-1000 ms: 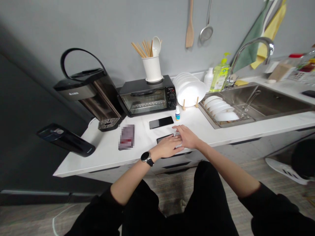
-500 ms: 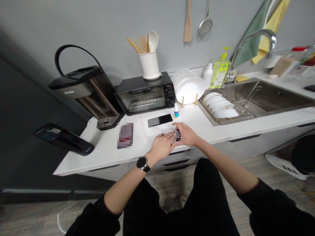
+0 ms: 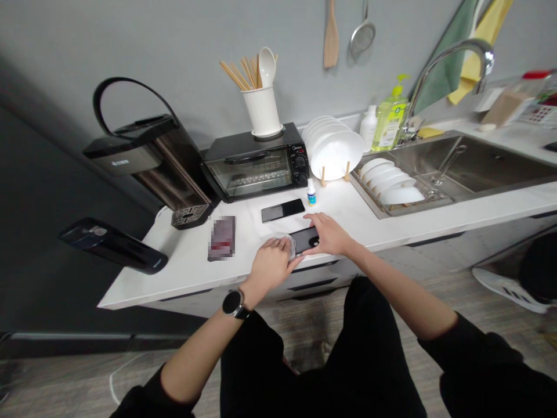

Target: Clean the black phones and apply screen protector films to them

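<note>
A dark smartphone (image 3: pixel 303 240) lies back up near the counter's front edge, its camera end to the right. My right hand (image 3: pixel 329 234) grips that end between thumb and fingers. My left hand (image 3: pixel 270 259), with a watch on its wrist, presses a pale grey cloth (image 3: pixel 292 246) against the phone's left end; part of the cloth is hidden under the fingers. Behind them a second black phone (image 3: pixel 282 210) rests screen up. Beside it stands a small white bottle (image 3: pixel 311 194) with a blue label. A purplish-grey flat item (image 3: pixel 223 238), pixelated, lies to the left.
A toaster oven (image 3: pixel 256 168) stands at the back, with a black drink machine (image 3: pixel 152 162) to its left. White plates (image 3: pixel 335 154) stand in a rack beside the sink (image 3: pixel 470 168). A dark cylinder (image 3: pixel 113 244) juts over the left end. Another person's shoe (image 3: pixel 509 287) shows at right.
My left hand has slid left along the phone with the cloth, uncovering much of the phone's back. My right hand keeps its grip at about the same place.
</note>
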### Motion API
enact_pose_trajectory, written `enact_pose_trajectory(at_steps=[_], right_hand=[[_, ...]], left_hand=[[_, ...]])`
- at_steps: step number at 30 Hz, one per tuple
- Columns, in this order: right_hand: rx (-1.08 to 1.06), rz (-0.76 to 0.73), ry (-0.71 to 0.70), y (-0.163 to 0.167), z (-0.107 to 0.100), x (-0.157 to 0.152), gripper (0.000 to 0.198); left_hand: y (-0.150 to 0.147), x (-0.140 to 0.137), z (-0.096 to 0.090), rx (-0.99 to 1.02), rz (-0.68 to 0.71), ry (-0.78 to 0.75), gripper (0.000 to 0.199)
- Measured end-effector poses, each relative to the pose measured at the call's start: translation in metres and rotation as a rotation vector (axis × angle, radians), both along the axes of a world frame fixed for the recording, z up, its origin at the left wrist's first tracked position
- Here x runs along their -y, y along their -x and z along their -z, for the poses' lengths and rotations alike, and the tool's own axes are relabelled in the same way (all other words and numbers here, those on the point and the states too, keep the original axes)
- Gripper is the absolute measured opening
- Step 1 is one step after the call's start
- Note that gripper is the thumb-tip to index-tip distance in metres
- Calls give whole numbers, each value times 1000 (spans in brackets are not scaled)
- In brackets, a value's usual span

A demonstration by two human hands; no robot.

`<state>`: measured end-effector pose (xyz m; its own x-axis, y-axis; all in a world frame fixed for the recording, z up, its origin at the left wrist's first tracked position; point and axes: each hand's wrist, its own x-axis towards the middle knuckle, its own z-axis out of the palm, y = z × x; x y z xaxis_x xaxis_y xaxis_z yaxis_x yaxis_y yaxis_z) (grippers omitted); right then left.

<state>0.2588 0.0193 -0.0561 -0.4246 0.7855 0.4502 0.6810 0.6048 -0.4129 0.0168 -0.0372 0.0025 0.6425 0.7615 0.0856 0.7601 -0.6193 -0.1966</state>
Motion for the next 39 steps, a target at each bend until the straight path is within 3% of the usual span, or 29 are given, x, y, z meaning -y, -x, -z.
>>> enact_pose_trajectory(at_steps=[10, 13, 18, 20, 25, 31, 33, 36, 39], right_hand=[[19, -46, -32, -6, 6, -5, 91], [17, -27, -22, -6, 5, -4, 84], [5, -3, -12, -1, 0, 0, 105], [10, -1, -3, 0, -2, 1, 106], [52, 3, -13, -2, -2, -1, 96], [67, -13, -35, -6, 3, -2, 72], [45, -15, -20, -5, 3, -2, 83], [29, -5, -4, -3, 2, -1, 107], [32, -1, -8, -1, -1, 0, 111]], left_hand=[[-62, -8, 16, 197, 79, -2, 54], [-55, -3, 20, 228, 56, 0, 52], [-21, 13, 17, 129, -118, -51, 58], [-15, 14, 13, 86, -137, -70, 58], [-38, 1, 14, 58, -164, -91, 66], [-58, -6, 24, 205, 46, -36, 51], [-49, 0, 22, 215, 42, -25, 50], [-31, 13, 15, 138, -78, -40, 53], [-23, 19, 8, 39, -149, -67, 59]])
